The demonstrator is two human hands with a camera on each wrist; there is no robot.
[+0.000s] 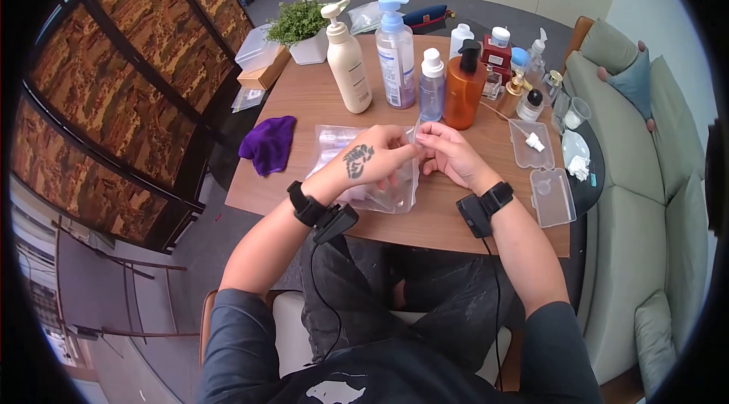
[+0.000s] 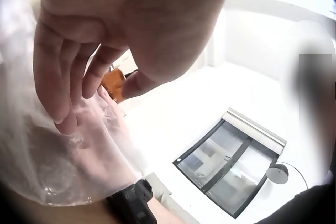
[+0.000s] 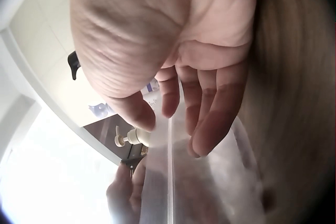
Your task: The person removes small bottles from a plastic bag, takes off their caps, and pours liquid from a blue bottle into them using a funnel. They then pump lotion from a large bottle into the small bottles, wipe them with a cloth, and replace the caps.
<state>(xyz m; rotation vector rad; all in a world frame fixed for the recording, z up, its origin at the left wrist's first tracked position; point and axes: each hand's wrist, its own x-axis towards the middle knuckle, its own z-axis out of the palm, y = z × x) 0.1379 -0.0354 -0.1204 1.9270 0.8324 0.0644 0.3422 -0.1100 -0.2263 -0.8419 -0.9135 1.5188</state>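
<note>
A clear plastic zip bag [image 1: 402, 195] lies on the wooden table in front of me, with pale bottle-like items inside. My left hand [image 1: 376, 155], back upward, reaches across the bag and holds its right-hand edge between thumb and curled fingers. At the upper corner of that same edge, my right hand [image 1: 452, 155] pinches the film. The right wrist view shows the zip strip [image 3: 170, 166] running away between the thumb and fingers. In the left wrist view, the fingers [image 2: 52, 87] overlap the bag's film, and part of the right hand shows through it.
Behind the hands stand a cream pump bottle [image 1: 349, 74], a blue-topped pump bottle [image 1: 395, 70] and an amber bottle [image 1: 463, 93]. A purple cloth [image 1: 269, 146] lies left. An opened clear case [image 1: 553, 197], small bottles and jars sit right. A potted plant [image 1: 300, 24] stands at the back.
</note>
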